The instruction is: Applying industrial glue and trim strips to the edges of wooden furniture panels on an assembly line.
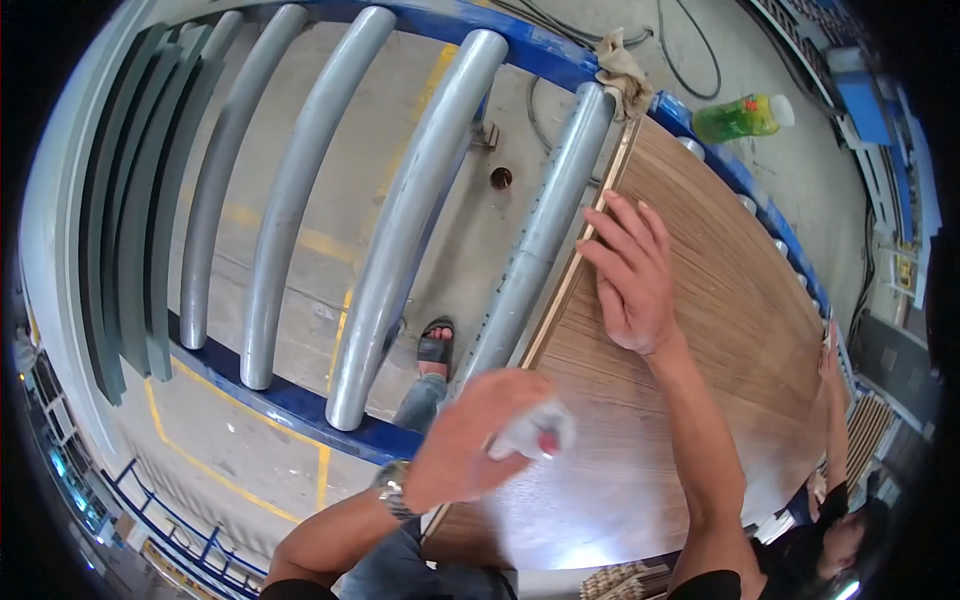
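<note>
A large wood-grain panel (720, 300) lies on the right part of a roller conveyor. My right hand (635, 275) rests on it near its left edge, fingers stretched out and slightly spread. Lower down, my left hand (470, 430), smeared by motion, is closed around a whitish object with a red spot (535, 430). That object is too blurred to name. It is over the panel's near left edge; whether it touches the surface I cannot tell. A wristwatch (395, 490) circles my left wrist. Light glares off the panel's near part.
Grey rollers (415, 220) span the blue conveyor frame (290, 410) to the left, with floor showing between them. Dark grey strips (140, 210) stand at far left. A rag (622, 75) and green bottle (740, 118) rest along the far rail. A co-worker's hand (830, 355) touches the panel's right edge.
</note>
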`<control>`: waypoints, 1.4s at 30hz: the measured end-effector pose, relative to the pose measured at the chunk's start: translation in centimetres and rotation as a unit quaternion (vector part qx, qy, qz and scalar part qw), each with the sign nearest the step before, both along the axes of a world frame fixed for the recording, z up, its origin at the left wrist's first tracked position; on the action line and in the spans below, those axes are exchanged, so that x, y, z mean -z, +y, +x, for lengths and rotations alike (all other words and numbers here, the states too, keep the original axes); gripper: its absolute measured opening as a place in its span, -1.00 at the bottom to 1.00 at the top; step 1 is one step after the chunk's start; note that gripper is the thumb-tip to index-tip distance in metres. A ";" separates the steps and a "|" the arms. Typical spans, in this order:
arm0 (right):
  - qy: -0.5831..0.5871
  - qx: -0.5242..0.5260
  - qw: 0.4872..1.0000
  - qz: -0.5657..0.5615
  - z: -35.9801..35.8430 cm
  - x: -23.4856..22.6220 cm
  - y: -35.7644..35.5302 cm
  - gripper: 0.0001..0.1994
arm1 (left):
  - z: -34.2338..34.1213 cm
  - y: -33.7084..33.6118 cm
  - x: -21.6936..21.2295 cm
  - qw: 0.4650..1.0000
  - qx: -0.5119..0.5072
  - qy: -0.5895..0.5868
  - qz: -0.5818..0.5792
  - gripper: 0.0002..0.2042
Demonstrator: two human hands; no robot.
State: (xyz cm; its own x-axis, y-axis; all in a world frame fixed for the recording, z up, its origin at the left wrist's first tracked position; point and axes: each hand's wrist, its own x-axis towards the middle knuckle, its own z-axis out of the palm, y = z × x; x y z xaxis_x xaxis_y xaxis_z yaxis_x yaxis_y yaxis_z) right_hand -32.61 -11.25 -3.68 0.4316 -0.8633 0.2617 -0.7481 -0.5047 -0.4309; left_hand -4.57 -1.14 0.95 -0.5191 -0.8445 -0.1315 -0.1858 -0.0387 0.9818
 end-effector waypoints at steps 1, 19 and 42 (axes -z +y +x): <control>0.013 -0.024 1.000 0.015 0.4 -0.3 -0.2 -0.72 | -1.2 1.1 0.8 0.997 0.009 0.069 -0.037 -0.26; 0.086 -0.132 0.984 0.077 2.7 -0.2 -1.1 -0.78 | -6.5 -1.7 4.7 0.955 -0.287 -0.065 0.030 -0.58; 0.068 -0.138 0.985 0.074 3.2 0.5 -2.3 -0.90 | -8.4 -2.4 6.2 0.940 -0.329 -0.016 0.084 -0.72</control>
